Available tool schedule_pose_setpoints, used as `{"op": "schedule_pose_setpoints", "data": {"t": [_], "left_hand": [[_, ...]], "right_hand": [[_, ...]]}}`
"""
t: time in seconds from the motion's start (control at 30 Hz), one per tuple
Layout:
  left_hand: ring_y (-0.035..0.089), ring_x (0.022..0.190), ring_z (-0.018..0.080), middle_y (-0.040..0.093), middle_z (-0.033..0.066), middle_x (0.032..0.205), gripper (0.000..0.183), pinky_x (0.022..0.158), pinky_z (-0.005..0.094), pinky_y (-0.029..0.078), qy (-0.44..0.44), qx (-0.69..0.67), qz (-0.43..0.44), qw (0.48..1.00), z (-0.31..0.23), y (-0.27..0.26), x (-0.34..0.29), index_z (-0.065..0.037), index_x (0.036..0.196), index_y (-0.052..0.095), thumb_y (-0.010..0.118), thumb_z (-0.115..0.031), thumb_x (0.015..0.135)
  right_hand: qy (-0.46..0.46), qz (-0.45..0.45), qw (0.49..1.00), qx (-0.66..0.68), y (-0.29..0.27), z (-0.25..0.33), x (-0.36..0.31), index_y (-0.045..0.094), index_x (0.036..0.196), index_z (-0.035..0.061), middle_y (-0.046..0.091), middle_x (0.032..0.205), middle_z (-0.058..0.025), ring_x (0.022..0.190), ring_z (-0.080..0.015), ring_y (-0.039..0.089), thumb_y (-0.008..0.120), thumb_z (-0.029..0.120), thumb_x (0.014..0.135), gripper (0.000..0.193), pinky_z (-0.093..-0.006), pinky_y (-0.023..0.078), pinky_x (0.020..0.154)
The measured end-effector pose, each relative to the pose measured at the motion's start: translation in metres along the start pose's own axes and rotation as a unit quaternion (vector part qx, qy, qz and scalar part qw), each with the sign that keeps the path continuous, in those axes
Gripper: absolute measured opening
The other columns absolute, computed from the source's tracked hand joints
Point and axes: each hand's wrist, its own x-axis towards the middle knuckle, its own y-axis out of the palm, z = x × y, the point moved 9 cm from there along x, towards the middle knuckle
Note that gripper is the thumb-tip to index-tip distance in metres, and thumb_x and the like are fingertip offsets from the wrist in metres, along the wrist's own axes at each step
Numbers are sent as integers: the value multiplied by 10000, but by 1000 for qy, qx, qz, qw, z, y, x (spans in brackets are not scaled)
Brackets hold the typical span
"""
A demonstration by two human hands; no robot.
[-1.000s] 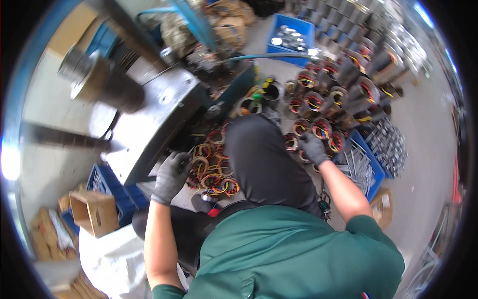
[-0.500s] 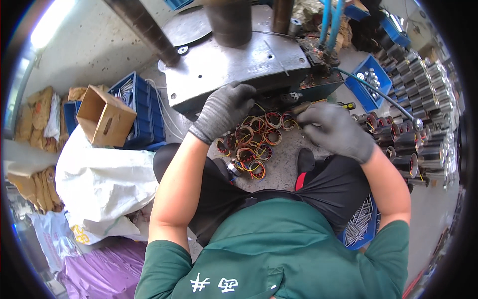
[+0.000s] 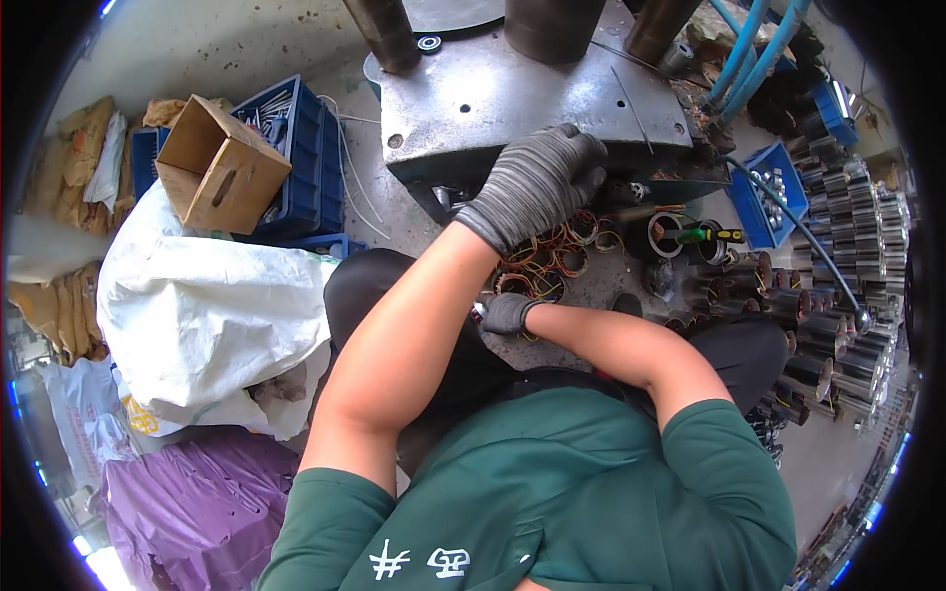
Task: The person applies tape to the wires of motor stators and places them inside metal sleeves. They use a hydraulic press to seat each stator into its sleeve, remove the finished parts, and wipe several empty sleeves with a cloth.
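Observation:
My left hand (image 3: 537, 187), in a grey striped glove, is over the front edge of the steel machine table (image 3: 532, 108). Its fingers are curled together; whatever they may hold is hidden beneath them. My right hand (image 3: 507, 313), also gloved, reaches across between my knees, its fingers closed at a small silver metal part (image 3: 480, 310), mostly covered by the glove. Around and beyond it on the floor lie several wound copper stator rings (image 3: 570, 258) with red and yellow leads, partly hidden by my left hand and forearm.
A green-and-yellow handled tool (image 3: 711, 236) lies across metal cylinders on the right. Steel housings (image 3: 847, 231) stand in rows farther right, near a blue bin (image 3: 772, 197) of parts. At left are a cardboard box (image 3: 225, 177), a blue crate (image 3: 313, 167) and a white sack (image 3: 212, 315).
My right hand has swung from right of the stator rings in to the silver part between my knees. My left hand stays by the table edge. The whole view has shifted.

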Motion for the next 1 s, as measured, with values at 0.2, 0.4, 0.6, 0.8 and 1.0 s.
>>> {"op": "schedule_pose_setpoints", "data": {"t": [0.2, 0.4, 0.6, 0.8, 1.0], "left_hand": [[697, 988, 381, 704, 180, 1058, 298, 883, 472, 560, 5, -17, 42, 999, -1, 10, -2, -70, 1162, 710, 705, -269, 940], [693, 998, 388, 707, 178, 1056, 299, 893, 477, 554, 3, -12, 43, 999, 1, 4, -1, -75, 1167, 713, 701, -269, 939], [692, 956, 392, 698, 174, 1034, 258, 852, 482, 564, 14, -23, -31, 999, -5, -19, -4, -81, 1130, 719, 715, -237, 924], [712, 1010, 350, 689, 183, 1090, 289, 881, 426, 575, -73, -115, -116, 984, 10, -31, -6, -49, 1202, 696, 693, -110, 919], [623, 1208, 412, 588, 264, 1300, 686, 1042, 436, 529, -73, -56, -30, 995, -2, 5, 4, -59, 1460, 506, 726, -46, 811]], "right_hand": [[94, 49, 957, 270, 86, -59, 82, 238, 1636, 162, 724, 1018, -241, 743, -312, 726, 698, 258, 874, 895, -437, 569, 604], [187, 85, 828, 522, 68, -39, 32, 299, 1583, 251, 640, 774, -107, 504, -206, 607, 695, 97, 885, 817, -363, 502, 398], [57, 10, 851, 522, -97, 6, -109, 524, 1428, 101, 663, 903, -40, 595, -107, 593, 802, 237, 868, 641, -262, 506, 516], [73, -213, 812, 539, -250, -9, -239, 583, 1393, 121, 698, 916, -45, 534, -91, 544, 760, 168, 862, 562, -239, 445, 462], [-28, -308, 687, 657, -292, -18, -288, 580, 1379, 101, 720, 972, -56, 575, -76, 597, 778, 188, 852, 570, -239, 506, 482]]}}
